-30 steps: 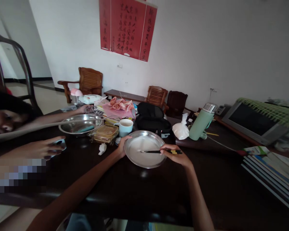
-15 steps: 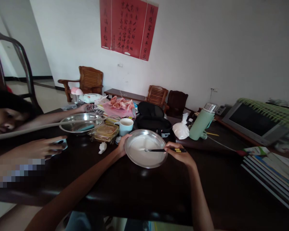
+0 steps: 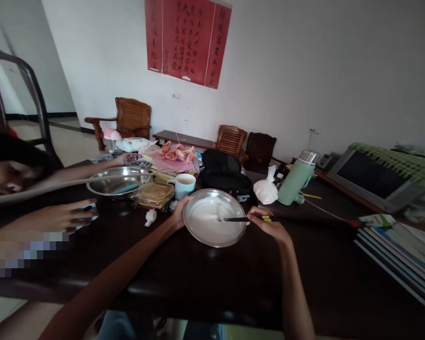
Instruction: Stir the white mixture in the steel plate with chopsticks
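Observation:
A round metal bowl (image 3: 238, 210) with a whitish liquid (image 3: 207, 222) in it rests on the dark table. My left hand (image 3: 180, 212) grips its left rim. In my right hand (image 3: 265, 222) are dark chopsticks (image 3: 235, 219) with yellow bands, held over the right rim. Their tips dip into the liquid near the bowl's middle. A light blue mug (image 3: 184, 188) stands just behind my left hand, and a crumpled white tissue (image 3: 150, 217) lies to its left.
At left, another person's hand (image 3: 67, 215) holds a phone-like object. A second metal basin (image 3: 102, 189), a clear food box (image 3: 156, 194) and a black case (image 3: 223, 177) stand behind. Rightward are a tied white bag (image 3: 266, 191), a green thermos (image 3: 297, 182) and stacked books (image 3: 396, 264).
My right hand has shifted slightly right, drawing the chopsticks' tips rightward through the liquid. My left hand stays on the bowl's rim.

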The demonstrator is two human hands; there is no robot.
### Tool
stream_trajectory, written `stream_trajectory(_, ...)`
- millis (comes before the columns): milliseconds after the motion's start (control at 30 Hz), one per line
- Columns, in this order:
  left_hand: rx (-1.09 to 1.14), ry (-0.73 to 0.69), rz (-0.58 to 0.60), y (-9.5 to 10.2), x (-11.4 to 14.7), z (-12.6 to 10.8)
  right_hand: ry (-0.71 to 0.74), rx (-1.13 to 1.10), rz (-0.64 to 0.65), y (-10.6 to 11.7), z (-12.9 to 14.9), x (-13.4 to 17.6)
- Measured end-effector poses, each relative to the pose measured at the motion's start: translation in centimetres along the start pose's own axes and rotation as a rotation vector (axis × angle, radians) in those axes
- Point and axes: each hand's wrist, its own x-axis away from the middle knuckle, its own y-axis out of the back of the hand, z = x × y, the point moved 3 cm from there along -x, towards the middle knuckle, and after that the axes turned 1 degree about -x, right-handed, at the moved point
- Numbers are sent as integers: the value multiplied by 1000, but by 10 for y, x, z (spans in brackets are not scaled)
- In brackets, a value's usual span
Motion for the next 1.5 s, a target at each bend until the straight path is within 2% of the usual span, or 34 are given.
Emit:
stream_trajectory(100, 9, 2, -11, 0, -2, 1, -9, -17, 82, 2, 2, 4)
stream_trajectory(200, 32, -30, 11, 1, -4, 2, 17, -41, 125, -12, 6, 1)
stream_trajectory(300, 23, -35, 14, 2, -5, 4, 34, -17, 57, -21, 6, -5)
stream_trajectory(433, 18, -30, 20, 3, -5, 7, 3, 62, -40, -6, -4, -3)
stream_trajectory(533, 25, -21, 9, 2, -5, 9, 15, 44, 39, 1, -4, 1)
stream_trajectory(667, 30, -21, -11, 0, -3, 8, 45, -5, 131, -14, 5, -1)
stream_trajectory(767, 39, -28, 2, -1, -2, 7, 33, 42, 47, -13, 7, -2)
stream_trajectory(867, 46, -49, 6, -1, -3, 7, 14, 108, -11, 4, 1, 5)
stream_trajectory(967, 36, -51, 5, 2, -6, 8, 18, 85, 75, 8, 0, 10)
stream_trajectory(1067, 17, -26, 6, 4, -7, 9, 47, 30, 137, -9, 4, 5)
stream_trajectory(1167, 10, -12, 5, 3, -5, 8, 74, 17, 77, -19, 6, -2)
stream_trajectory(1300, 21, -21, -5, 0, -2, 6, 34, 104, 0, 4, 0, 6)
stream_trajectory(1400, 7, -10, -7, -1, -2, 6, 19, 78, 97, 11, 1, 13)
stream_trajectory(1500, 10, -10, 6, -2, -2, 7, 40, 32, 169, -6, 6, 7)
